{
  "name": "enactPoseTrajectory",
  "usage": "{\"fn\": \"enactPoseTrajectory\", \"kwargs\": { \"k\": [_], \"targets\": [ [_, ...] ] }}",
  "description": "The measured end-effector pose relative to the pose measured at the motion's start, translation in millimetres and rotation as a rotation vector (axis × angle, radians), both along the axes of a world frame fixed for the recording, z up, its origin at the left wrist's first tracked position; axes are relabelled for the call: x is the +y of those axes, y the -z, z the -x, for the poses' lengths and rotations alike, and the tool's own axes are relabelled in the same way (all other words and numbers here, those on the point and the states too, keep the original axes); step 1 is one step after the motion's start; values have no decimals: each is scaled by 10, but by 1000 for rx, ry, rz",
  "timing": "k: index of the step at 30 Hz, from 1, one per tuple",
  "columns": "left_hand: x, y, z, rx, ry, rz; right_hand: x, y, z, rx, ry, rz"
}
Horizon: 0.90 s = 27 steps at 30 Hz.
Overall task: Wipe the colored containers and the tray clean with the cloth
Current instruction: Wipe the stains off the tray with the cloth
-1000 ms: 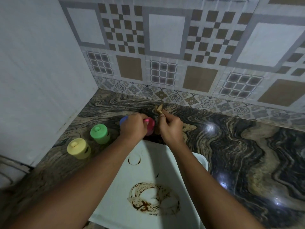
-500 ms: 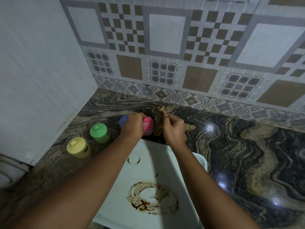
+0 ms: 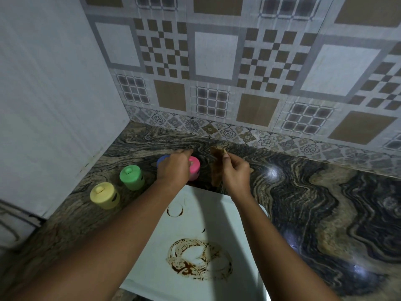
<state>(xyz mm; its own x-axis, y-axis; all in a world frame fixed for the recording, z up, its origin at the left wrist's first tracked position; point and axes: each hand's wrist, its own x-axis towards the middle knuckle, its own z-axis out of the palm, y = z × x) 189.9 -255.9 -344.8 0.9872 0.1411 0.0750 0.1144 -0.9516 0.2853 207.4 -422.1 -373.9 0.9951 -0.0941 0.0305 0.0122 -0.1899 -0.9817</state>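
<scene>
A swirled marble countertop (image 3: 303,192) meets a patterned tile wall (image 3: 217,61) (checkered squares).

Single head-worn wide-angle view, angled forward and down.

The camera sits close above the table's (image 3: 314,192) near edge and faces its back edge, the tiled wall (image 3: 217,61) and the back left corner. Both forearms rise from the bottom of the frame, with the left hand (image 3: 173,170) and right hand (image 3: 235,172) mid-frame near the table's back edge.

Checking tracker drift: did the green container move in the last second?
No. The green container holds its spot by the side wall, beside the yellow container.
</scene>
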Motion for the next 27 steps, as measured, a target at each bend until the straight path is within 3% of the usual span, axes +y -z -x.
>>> {"fn": "enactPoseTrajectory", "kwargs": {
  "k": [4, 8, 14, 21, 23, 27],
  "targets": [
    [88, -181, 312, -163, 83, 123, -94, -138, 124, -16, 7, 56],
    [288, -65, 884, -231, 148, 286, -117, -197, 368, 57, -150, 51],
    [654, 389, 1676, -90, 59, 317, 32, -58, 703, 224, -346, 233],
    [1033, 675, 1907, 185, -4, 350, 442, 119, 721, 342, -392, 362],
    [1039, 663, 1930, 212, 9, 349, 534, 132, 652, 319, -374, 423],
    [1138, 759, 1991, 291, 106, 342, 618, 144, 548, 146, -285, 733]
  ]
}}
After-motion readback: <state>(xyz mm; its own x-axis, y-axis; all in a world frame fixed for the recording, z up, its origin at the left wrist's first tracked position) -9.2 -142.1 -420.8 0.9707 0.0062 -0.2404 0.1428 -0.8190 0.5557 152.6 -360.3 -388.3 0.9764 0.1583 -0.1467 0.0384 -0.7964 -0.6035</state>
